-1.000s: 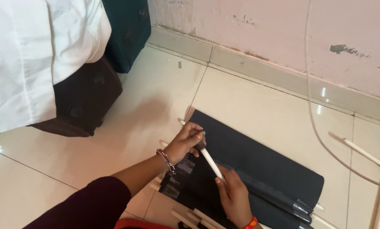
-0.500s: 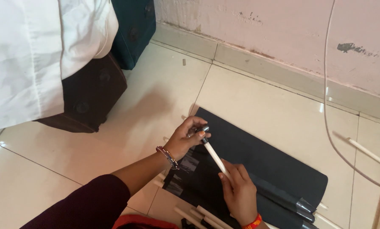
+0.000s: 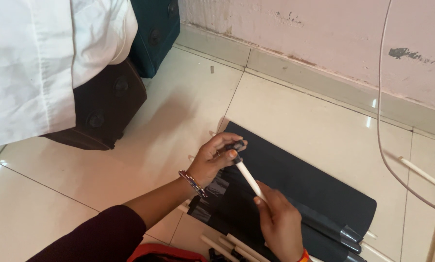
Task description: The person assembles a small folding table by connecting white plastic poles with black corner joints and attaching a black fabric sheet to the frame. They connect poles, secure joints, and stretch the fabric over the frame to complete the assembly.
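A room in a home, seen from above: glossy cream floor tiles (image 3: 295, 111) run to a tiled skirting under a scuffed pink plaster wall (image 3: 324, 29). A teal suitcase (image 3: 154, 34) and a dark brown bag (image 3: 106, 109) stand beside white bedding (image 3: 38, 63), while a thin white cable (image 3: 380, 111) hangs down the wall.
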